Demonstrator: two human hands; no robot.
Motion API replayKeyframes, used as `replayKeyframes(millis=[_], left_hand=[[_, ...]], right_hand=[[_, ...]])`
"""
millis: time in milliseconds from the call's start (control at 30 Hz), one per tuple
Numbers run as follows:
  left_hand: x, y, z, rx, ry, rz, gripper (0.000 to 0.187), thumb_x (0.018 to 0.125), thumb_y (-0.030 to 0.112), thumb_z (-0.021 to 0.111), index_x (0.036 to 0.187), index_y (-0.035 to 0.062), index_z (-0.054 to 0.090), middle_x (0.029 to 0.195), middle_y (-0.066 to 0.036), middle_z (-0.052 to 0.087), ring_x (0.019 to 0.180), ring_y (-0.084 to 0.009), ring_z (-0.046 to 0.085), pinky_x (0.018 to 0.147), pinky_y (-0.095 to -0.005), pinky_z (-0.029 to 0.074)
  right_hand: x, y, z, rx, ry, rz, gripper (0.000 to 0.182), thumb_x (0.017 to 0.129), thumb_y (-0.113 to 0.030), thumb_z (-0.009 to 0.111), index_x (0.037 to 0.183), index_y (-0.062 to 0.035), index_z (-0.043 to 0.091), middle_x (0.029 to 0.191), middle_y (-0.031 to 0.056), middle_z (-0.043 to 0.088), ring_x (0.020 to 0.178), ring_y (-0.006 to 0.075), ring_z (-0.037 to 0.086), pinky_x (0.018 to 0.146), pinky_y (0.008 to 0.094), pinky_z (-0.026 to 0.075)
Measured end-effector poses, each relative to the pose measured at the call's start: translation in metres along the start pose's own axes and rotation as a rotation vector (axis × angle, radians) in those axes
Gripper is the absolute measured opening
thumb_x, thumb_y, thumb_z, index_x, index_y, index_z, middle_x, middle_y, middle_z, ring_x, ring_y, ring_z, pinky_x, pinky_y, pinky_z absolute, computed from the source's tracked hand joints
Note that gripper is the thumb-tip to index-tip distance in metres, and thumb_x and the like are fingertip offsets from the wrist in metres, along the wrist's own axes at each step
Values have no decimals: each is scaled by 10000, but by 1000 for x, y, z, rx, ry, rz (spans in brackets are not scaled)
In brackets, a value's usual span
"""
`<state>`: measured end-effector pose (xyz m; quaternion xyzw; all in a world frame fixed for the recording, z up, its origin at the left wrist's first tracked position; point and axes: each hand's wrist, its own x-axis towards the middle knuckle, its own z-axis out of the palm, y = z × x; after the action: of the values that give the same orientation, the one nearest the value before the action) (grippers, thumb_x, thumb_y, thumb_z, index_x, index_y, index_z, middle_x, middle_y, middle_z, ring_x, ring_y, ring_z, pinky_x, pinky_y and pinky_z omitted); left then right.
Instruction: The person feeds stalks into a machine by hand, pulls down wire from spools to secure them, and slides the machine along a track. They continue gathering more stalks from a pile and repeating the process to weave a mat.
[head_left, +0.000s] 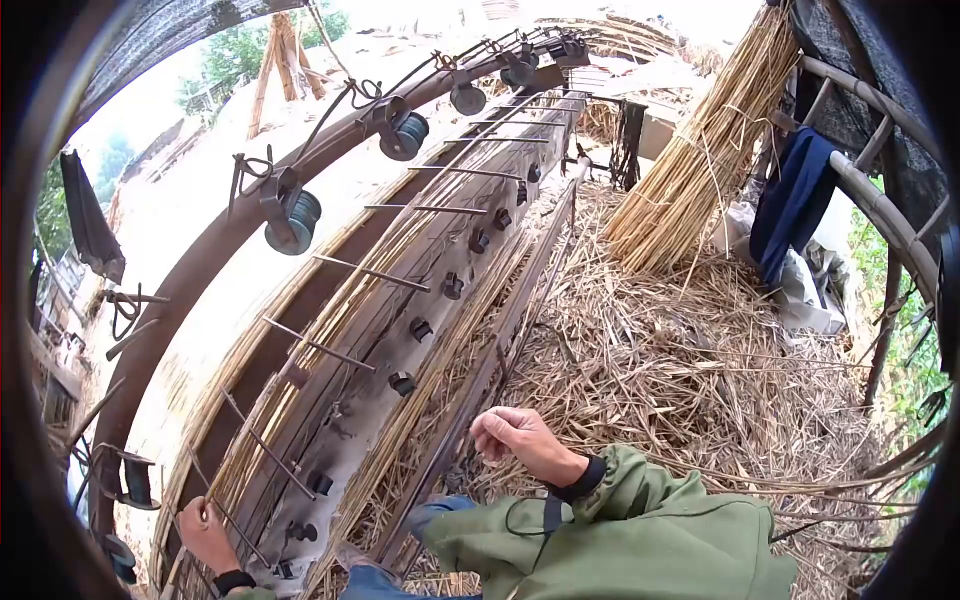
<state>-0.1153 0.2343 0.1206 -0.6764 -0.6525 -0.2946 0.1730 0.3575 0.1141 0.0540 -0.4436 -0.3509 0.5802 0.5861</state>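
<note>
Reeds lie at the curled left fingers, apart from the curled right fingers, either grip unclear.

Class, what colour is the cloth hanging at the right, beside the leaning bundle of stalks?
The cloth is dark navy blue, as the head view shows.

Right hand, palm hidden

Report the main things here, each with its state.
Left hand: curled beside the reeds, grip unclear
Right hand: curled, nothing visibly held
Reeds: laid lengthwise, side by side
Large reed bundle: tied, leaning
Spools: wound, hanging from the curved beam
Dark blue cloth: draped
Straw: loose, scattered
</note>
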Motion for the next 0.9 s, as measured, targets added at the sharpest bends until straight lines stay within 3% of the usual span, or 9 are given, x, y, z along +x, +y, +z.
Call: replayKeyframes(millis=[167, 333, 633, 900], left_hand=[[-42, 25, -44, 122, 75, 86, 151, 759, -38, 616, 906, -6, 605, 857, -111, 612, 789, -253, 588, 680, -333, 465], [-42, 20, -42, 49, 122, 49, 145, 768, -28, 616, 910, -3, 602, 865, -114, 623, 773, -259, 603, 679, -321, 479], [25, -10, 25, 61, 56, -120, 110, 778, 39, 617, 877, 40, 570, 846, -90, 594, 766, -263, 578, 677, -348, 452], [31, -7, 14, 60, 128, -97, 79, 793, 56, 608, 857, 32, 569, 846, -91, 606, 774, -269, 579, 698, -347, 445]], right_hand=[[19, 12, 26, 50, -130, 22, 282, 954, -298, 457, 885, -64, 598, 732, -21, 589, 614, 38, 527, 547, 186, 415], [17, 20, 45, 73, -220, 51, 298, 952, -310, 459, 858, -59, 589, 708, -26, 568, 587, 40, 509, 533, 191, 417], [-5, 13, 15, 33, -92, 36, 303, 954, -299, 454, 864, -50, 601, 702, -12, 582, 602, 48, 524, 548, 195, 429], [0, 18, 6, -21, -48, 54, 299, 954, -299, 454, 867, -54, 601, 706, -12, 585, 613, 44, 518, 556, 193, 427]])
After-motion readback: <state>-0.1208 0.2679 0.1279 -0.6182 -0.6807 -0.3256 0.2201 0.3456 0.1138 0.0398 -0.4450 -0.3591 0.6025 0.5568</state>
